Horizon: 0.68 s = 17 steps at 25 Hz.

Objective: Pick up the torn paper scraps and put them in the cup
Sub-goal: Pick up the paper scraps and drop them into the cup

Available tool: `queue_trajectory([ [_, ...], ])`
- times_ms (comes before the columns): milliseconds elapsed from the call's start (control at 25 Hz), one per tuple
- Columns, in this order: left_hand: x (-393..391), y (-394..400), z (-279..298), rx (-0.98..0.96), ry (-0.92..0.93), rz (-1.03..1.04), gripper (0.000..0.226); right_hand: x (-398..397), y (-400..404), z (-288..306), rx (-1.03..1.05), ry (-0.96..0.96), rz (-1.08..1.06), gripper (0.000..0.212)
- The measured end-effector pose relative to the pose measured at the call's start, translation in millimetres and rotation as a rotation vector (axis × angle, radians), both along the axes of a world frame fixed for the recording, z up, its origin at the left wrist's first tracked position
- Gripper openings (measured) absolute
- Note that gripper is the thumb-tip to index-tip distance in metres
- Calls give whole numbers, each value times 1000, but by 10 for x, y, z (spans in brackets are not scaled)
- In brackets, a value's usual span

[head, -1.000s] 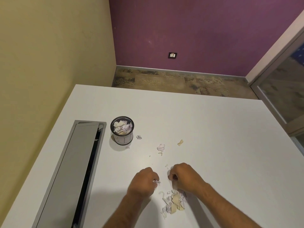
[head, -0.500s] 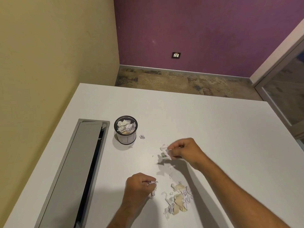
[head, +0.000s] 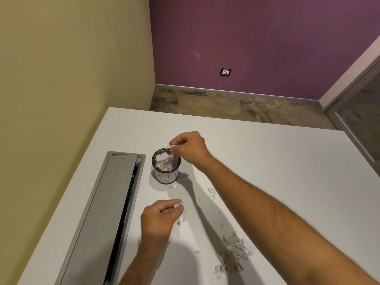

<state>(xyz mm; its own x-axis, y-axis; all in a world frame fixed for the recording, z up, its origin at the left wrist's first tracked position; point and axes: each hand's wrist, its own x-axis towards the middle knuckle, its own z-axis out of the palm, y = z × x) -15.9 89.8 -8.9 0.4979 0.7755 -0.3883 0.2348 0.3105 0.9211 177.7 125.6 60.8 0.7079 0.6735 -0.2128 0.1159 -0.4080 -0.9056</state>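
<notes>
A small white cup [head: 167,176] with a dark rim stands on the white table [head: 267,153], filled with crumpled paper. My right hand [head: 190,148] hovers just over the cup's far right rim and pinches a small white scrap between thumb and fingertips. My left hand [head: 161,218] is nearer to me, below the cup, pinching several white scraps that hang from its fingers. A pile of torn paper scraps [head: 233,256] lies on the table at the lower right. Loose single scraps [head: 212,192] lie beside my right forearm, and one small scrap [head: 172,187] sits at the cup's foot.
A long grey cable tray [head: 107,214] with a raised lid is sunk into the table left of the cup. A yellow wall runs close along the table's left edge. A purple wall and patterned floor lie beyond the far edge.
My right hand has carried its scrap from the middle of the table up to the cup's rim. My left hand has lifted slightly towards the cup with its scraps.
</notes>
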Motion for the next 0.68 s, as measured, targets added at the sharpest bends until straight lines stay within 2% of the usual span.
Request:
queue_trajectory([
  [160,114,383,194,146,-4,82,21,5,14,-72,-173,-166,229,35],
  [400,477,931,455,581,92,100,17,111,-228,-145,-33,-60,151,51],
  [560,690,1132,411,746,264,-76,20,157,-508,-180,61,111,101,55],
  [680,708,1179,307,829,439,-273,21,162,-827,-235,79,150,83,53],
])
